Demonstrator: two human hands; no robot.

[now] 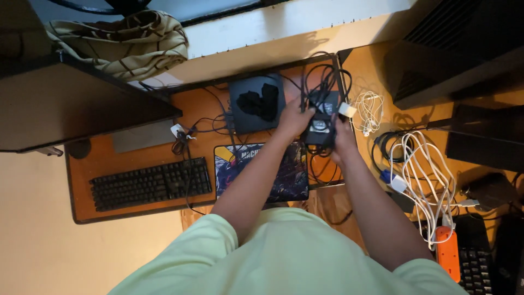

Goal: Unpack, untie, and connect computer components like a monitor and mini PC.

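Seen from above, a person in a pale green shirt reaches both arms forward over an orange desk [98, 161]. The left hand [293, 117] and the right hand [341, 139] meet on a black power adapter [320, 130] with a light label, held just above the desk's right part, amid a tangle of black cables [322, 82]. The left hand's fingers curl against the adapter's left side, and the right hand's fingers wrap its right side, so both are grasping it. Just left of the hands sits a flat black box [245, 117] with a dark crumpled thing on top. Nearer the person lies a patterned mouse mat [292, 177], and further left a black keyboard [150, 183]. To the right, on a neighbouring surface, lie 2 bundles of white cable, a small one [370, 112] near the hands and a larger one [423, 175] beside an orange power strip [447, 252]. A striped cloth [123, 43] lies at the top left.
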